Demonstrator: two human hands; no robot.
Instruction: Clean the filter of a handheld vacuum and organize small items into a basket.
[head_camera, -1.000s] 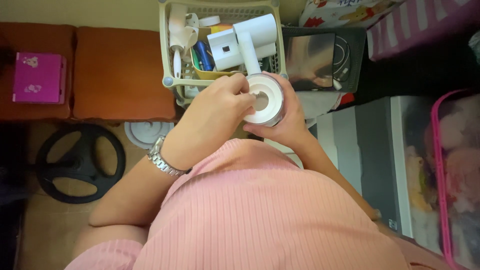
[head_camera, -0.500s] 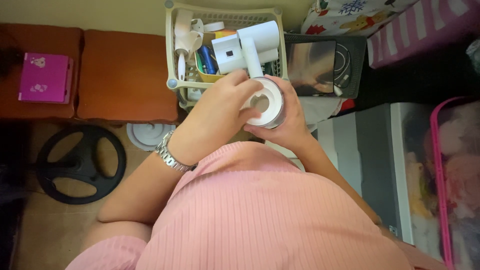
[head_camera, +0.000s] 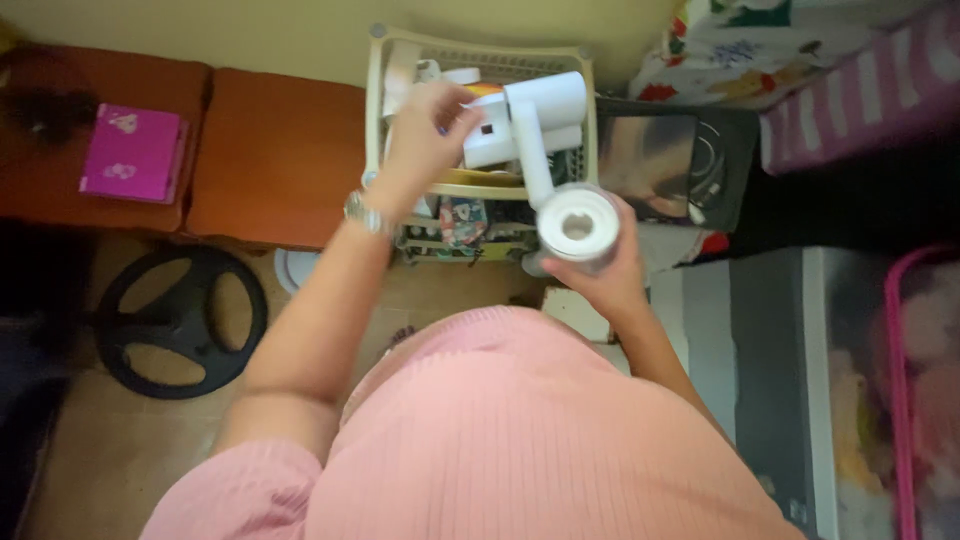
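Head view: right hand (head_camera: 600, 275) gripping a round white open jar (head_camera: 578, 227) from below, held just in front of the cream plastic basket (head_camera: 377, 110). Left hand (head_camera: 430, 125) raised over basket contents, fingers loosely curled; whether pinching anything, cannot tell. White handheld appliance (head_camera: 535, 125) lying in basket. Pink booklet (head_camera: 132, 152) on brown stool (head_camera: 270, 150), well apart.

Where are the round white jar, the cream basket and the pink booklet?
round white jar (head_camera: 577, 226): head view, on its white top face.
cream basket (head_camera: 374, 70): head view, on its left rim.
pink booklet (head_camera: 132, 152): head view, on the middle of its cover.
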